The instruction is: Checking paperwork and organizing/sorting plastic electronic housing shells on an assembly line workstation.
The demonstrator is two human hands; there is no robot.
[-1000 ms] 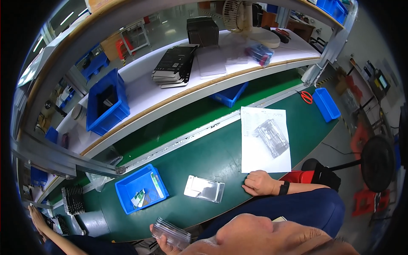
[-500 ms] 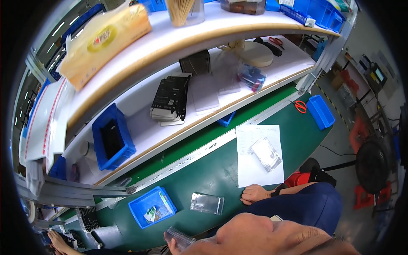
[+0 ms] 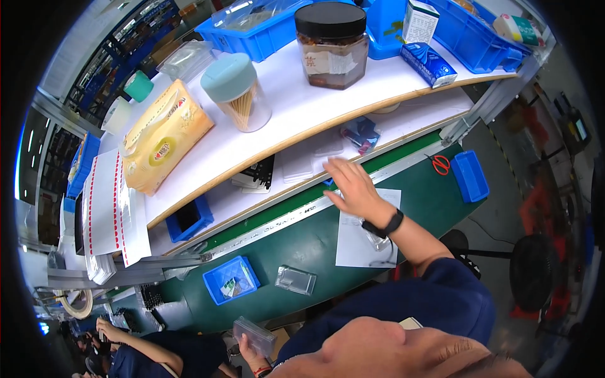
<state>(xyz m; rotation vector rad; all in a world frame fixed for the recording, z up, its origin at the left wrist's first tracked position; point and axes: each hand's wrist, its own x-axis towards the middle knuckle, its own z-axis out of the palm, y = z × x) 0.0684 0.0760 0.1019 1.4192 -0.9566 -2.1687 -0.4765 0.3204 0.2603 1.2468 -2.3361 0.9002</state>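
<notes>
The right hand [image 3: 351, 188] is raised over the front edge of the lower shelf [image 3: 252, 205], fingers spread and extended, palm down, holding nothing; a black wristband [image 3: 386, 224] sits on its wrist. Its fingertips [image 3: 329, 165] lie at or just short of a stack of clear sheets [image 3: 309, 160] on that shelf; contact cannot be confirmed. A dark pouch [image 3: 360, 133] lies on the shelf just beyond the hand. The left hand [image 3: 249, 348] is low at the bottom of the view, close to the body, fingers closed around a clear plastic case [image 3: 254, 336]. A second clear case [image 3: 295, 280] lies flat on the green table [image 3: 302, 242], between a small blue bin [image 3: 231, 280] and a white paper sheet [image 3: 365, 230]. The right forearm crosses above that sheet, and a small clear bag [image 3: 376, 239] lies on it, partly hidden by the wrist. Red scissors [image 3: 440, 164] and a blue tray [image 3: 469, 176] lie at the table's far right. The upper shelf [image 3: 290, 107] carries a tissue pack [image 3: 161, 147], a clear jar of sticks with a teal lid [image 3: 236, 92], and a dark-lidded jar [image 3: 331, 44]. Another person's arm [image 3: 135, 343] shows at lower left.
</notes>
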